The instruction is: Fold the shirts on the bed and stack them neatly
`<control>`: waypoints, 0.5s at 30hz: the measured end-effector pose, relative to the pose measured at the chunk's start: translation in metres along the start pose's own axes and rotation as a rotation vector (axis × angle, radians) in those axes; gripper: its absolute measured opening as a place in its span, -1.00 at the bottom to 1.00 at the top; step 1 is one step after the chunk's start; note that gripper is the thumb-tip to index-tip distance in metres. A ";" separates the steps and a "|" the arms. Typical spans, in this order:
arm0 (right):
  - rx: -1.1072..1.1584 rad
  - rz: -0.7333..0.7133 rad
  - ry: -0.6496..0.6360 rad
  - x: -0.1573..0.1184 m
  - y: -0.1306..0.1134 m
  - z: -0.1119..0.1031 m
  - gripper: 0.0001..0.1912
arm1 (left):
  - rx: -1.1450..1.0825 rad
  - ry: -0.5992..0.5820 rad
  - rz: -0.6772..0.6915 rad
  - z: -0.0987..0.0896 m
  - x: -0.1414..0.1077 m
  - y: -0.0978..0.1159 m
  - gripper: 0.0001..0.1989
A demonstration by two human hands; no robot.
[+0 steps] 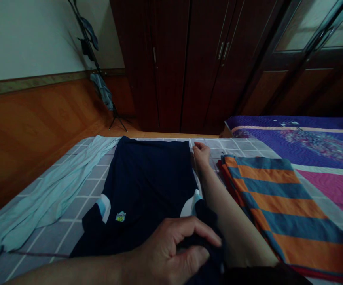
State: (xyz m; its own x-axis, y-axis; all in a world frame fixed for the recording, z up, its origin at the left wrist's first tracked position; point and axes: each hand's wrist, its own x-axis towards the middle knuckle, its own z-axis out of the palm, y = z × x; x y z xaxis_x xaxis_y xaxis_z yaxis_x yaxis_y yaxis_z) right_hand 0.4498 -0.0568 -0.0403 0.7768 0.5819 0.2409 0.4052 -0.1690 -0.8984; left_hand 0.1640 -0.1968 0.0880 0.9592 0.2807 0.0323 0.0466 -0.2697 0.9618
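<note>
A navy shirt [150, 174] with white and light blue sleeve bands and a small tennis badge lies spread on a grey checked cloth [91, 190]. My left hand [180, 245] is over the shirt's near right part, thumb and forefinger curved with a gap between their tips; its other fingers are hidden. Stretched forward, my right hand [201, 153] is at the shirt's far right corner, its fingers curled together. Whether fabric is between those fingers is too small to tell.
Folded orange and blue striped cloth [278, 194] lies on the right. Pale green fabric [49, 198] stretches along the left. Beyond are a dark wardrobe [171, 71], a stand [95, 59] with hanging items, and a purple and pink bedspread [313, 146].
</note>
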 end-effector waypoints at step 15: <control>-0.389 -0.246 -0.171 -0.016 -0.009 0.005 -0.56 | 0.940 -0.123 -0.217 -0.038 -0.130 -0.045 -0.22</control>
State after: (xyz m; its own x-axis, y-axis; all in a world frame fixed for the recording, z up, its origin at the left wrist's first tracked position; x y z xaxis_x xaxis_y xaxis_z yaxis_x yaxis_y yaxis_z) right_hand 0.4314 -0.0608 -0.0381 0.5584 0.7589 0.3351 0.7420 -0.2762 -0.6109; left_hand 0.0269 -0.1865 0.0511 0.9235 0.3273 -0.2000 0.3781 -0.8641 0.3322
